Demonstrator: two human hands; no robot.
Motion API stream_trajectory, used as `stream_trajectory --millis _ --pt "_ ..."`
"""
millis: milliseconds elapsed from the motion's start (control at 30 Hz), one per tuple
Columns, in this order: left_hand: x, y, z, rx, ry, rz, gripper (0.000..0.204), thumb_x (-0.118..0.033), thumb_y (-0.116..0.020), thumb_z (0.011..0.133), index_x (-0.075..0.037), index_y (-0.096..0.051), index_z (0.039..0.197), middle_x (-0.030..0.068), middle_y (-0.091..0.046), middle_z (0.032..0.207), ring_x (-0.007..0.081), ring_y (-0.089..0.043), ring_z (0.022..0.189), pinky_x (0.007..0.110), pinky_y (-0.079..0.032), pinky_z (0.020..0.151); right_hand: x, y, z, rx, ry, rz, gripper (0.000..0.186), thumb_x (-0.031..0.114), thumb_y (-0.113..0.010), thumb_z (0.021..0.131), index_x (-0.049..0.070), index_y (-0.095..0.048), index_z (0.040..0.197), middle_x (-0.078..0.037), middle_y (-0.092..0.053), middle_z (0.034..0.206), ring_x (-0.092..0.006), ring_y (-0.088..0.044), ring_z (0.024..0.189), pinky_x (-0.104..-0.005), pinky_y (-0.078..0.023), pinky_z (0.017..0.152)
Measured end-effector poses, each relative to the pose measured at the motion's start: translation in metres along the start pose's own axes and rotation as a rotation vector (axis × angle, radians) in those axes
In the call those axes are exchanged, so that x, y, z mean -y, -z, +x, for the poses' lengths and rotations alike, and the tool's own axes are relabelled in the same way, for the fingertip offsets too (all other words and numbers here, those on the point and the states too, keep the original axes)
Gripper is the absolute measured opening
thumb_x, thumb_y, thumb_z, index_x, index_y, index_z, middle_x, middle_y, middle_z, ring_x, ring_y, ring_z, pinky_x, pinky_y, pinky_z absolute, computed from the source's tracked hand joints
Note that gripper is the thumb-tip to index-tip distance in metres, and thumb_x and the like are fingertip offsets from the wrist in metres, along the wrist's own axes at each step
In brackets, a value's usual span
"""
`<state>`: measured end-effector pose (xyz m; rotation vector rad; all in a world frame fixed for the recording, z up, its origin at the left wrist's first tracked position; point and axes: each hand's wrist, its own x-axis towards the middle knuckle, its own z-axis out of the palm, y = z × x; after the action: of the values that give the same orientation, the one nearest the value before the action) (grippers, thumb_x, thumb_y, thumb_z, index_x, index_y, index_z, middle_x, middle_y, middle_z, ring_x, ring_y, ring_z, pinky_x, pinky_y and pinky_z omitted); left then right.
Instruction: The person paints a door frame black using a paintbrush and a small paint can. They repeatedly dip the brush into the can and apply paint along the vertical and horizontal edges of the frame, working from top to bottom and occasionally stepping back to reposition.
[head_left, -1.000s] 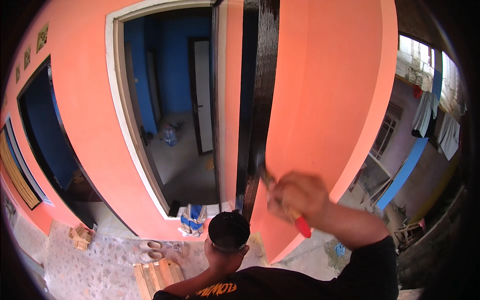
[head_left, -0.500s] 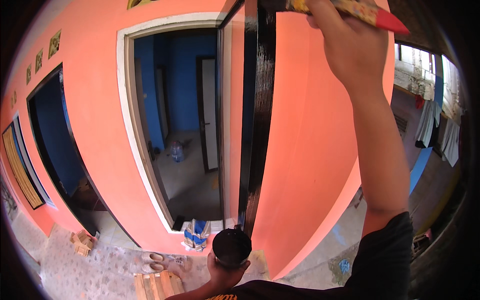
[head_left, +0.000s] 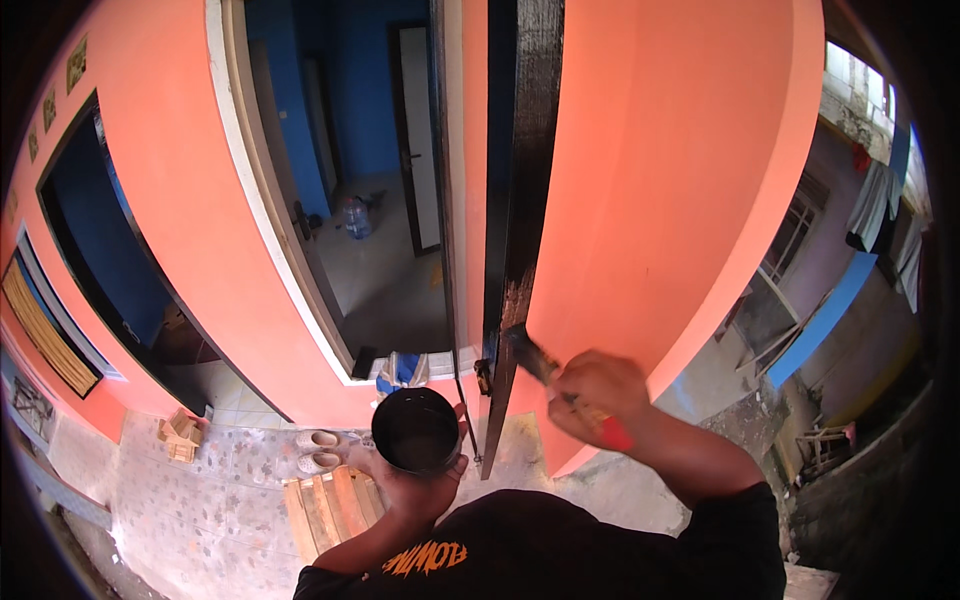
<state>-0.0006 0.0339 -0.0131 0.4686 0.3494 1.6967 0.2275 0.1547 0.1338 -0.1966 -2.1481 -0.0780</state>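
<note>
My right hand (head_left: 603, 392) is closed around the handle of a paintbrush (head_left: 537, 357), whose red handle tip shows below the hand. The dark bristles touch, or nearly touch, the edge of an open door panel (head_left: 535, 150). Glossy black paint covers that edge higher up, while a brownish, thinly covered patch shows just above the brush. My left hand (head_left: 425, 488) holds up a round black paint container (head_left: 416, 430) from beneath, its fingers wrapped about the sides. The container's inside looks dark. A metal latch (head_left: 484, 377) sits on the door beside the brush.
A wooden stool or crate (head_left: 335, 508) stands below my left arm, with a pair of shoes (head_left: 318, 450) beyond it. Blue-and-white cloth (head_left: 402, 370) lies at the doorway sill. The orange wall (head_left: 660, 180) rises right of the door. Wood pieces (head_left: 180, 437) rest farther left.
My right hand has brought the brush down from the top of the door to its lower part. The view has tipped downward, and the container in my left hand appears higher and farther left.
</note>
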Motion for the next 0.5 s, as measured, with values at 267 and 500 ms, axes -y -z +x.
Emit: stream_trajectory --millis 267,500 --pt "-0.009 0.015 -0.014 0.032 -0.027 -0.184 0.082 -0.069 -0.052 0.091 -0.020 -0.040 0.155 0.0234 -0.039 0.159 0.0339 -0.054 0.134 0.045 -0.059 0.089 0.004 0.014 0.093 -0.415 0.216 -0.329 0.022 -0.003 -0.077 0.077 0.002 -0.066 0.095 -0.011 -0.064 0.084 -0.0227 -0.066 0.064 -0.0310 -0.053 0.054" --pt "-0.027 0.019 -0.019 -0.073 -0.001 -0.085 0.085 -0.074 -0.053 0.086 -0.020 -0.045 0.152 0.0213 -0.045 0.156 0.0305 -0.058 0.129 0.042 -0.059 0.084 0.009 -0.046 0.000 -0.229 0.009 -0.136 0.026 -0.003 -0.079 0.067 0.003 -0.065 0.089 -0.008 -0.060 0.077 -0.0214 -0.061 0.056 -0.0307 -0.048 0.047"
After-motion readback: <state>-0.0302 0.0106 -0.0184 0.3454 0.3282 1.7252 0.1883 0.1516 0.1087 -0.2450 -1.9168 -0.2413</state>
